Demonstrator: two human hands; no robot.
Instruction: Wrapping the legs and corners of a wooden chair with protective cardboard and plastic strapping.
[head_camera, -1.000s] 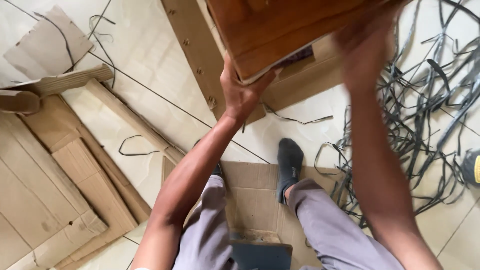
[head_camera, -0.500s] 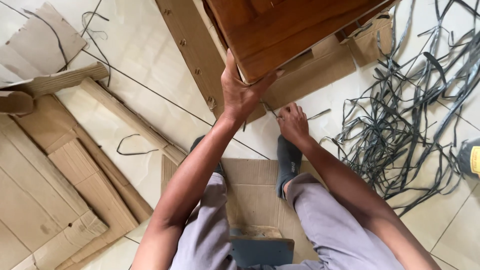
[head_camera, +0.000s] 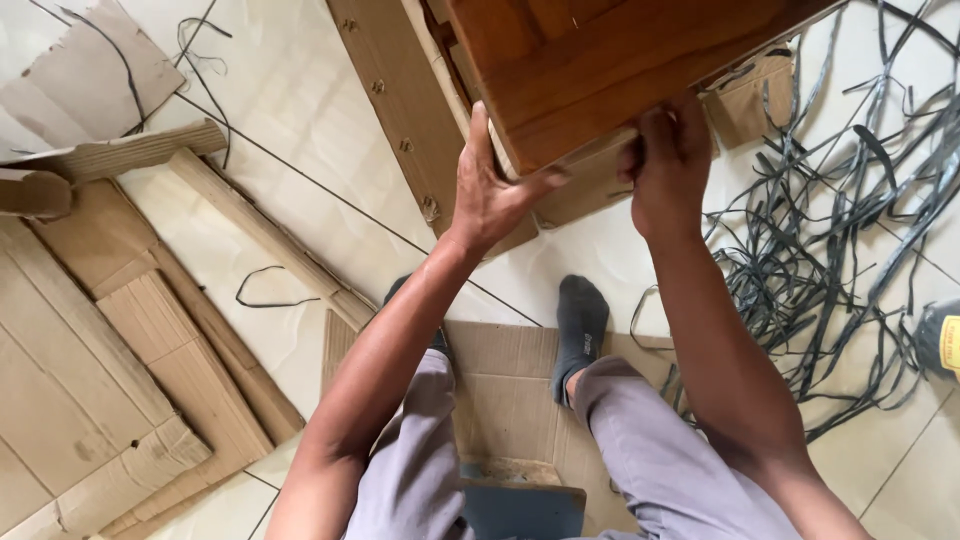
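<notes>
A brown varnished wooden panel (head_camera: 610, 60) is tilted up off the tiled floor at the top of the view. My left hand (head_camera: 490, 190) grips its near corner, thumb under the lower edge. My right hand (head_camera: 665, 165) is closed on the same lower edge further right. Under the panel lie a flat cardboard sheet (head_camera: 590, 185) and a long wooden board with screw holes (head_camera: 395, 120).
Flattened cardboard pieces (head_camera: 110, 340) cover the floor at left. A tangle of grey plastic straps (head_camera: 850, 200) spreads at right. My feet in dark socks (head_camera: 580, 320) rest on a cardboard sheet (head_camera: 505, 390). A dark object with a yellow label (head_camera: 942, 340) sits at the right edge.
My right hand has come up from the floor near my foot to the panel's lower edge. The left hand stays on the corner; the strap piece on the floor is gone.
</notes>
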